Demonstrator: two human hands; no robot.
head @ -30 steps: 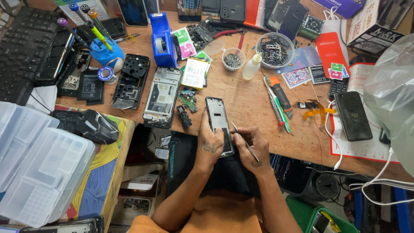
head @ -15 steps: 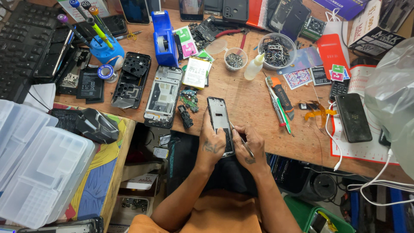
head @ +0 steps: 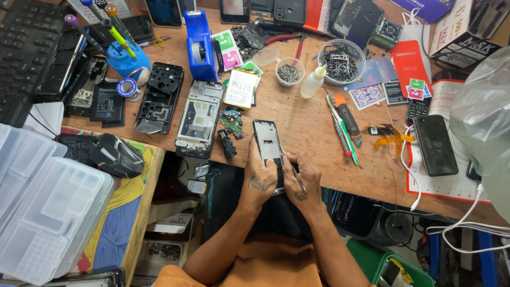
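An opened phone frame (head: 267,142) with a dark rim and pale inside lies at the near edge of the wooden workbench (head: 303,114). My left hand (head: 259,178) grips its lower left side. My right hand (head: 303,178) holds thin metal tweezers (head: 294,169), tips pointing at the frame's lower right part. The two hands touch over the phone's lower end, which they hide.
Another phone frame (head: 197,118) and a black back cover (head: 158,98) lie left. Small circuit parts (head: 229,127), a screw bowl (head: 289,72), glue bottle (head: 312,82), blue tape dispenser (head: 200,45), orange-handled tool (head: 348,121), black phone (head: 434,144), plastic boxes (head: 45,212) surround.
The view shifted slightly. My right hand has drawn in closer to the phone frame, bringing the tweezers from out at the right onto its lower part. My left hand keeps its grip.
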